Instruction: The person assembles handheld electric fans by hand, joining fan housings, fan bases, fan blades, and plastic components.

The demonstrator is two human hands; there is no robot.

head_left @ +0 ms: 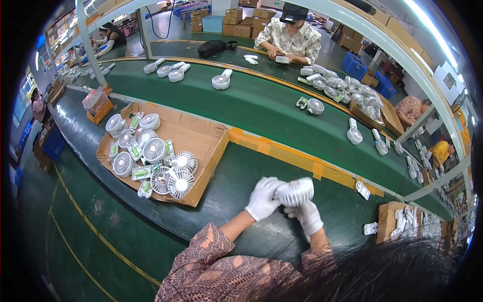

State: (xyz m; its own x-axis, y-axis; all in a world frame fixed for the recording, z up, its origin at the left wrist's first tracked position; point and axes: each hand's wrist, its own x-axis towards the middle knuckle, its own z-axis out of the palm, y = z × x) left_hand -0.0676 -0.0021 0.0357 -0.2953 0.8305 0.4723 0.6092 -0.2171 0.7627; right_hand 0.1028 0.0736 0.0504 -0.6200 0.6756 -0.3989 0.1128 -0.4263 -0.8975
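One white fan in hand, above a dark green bench.
Left hand (white-gloved) closed on the fan's left side; right hand just beneath, fingers partly hidden, open or closed impossible to tell; farther left, a cardboard tray heaped with white fan heads.

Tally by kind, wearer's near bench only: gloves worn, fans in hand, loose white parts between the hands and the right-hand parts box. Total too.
White gloves, left glove and right glove: 2
Held white fan: 1
Loose white parts: 2
Total: 5
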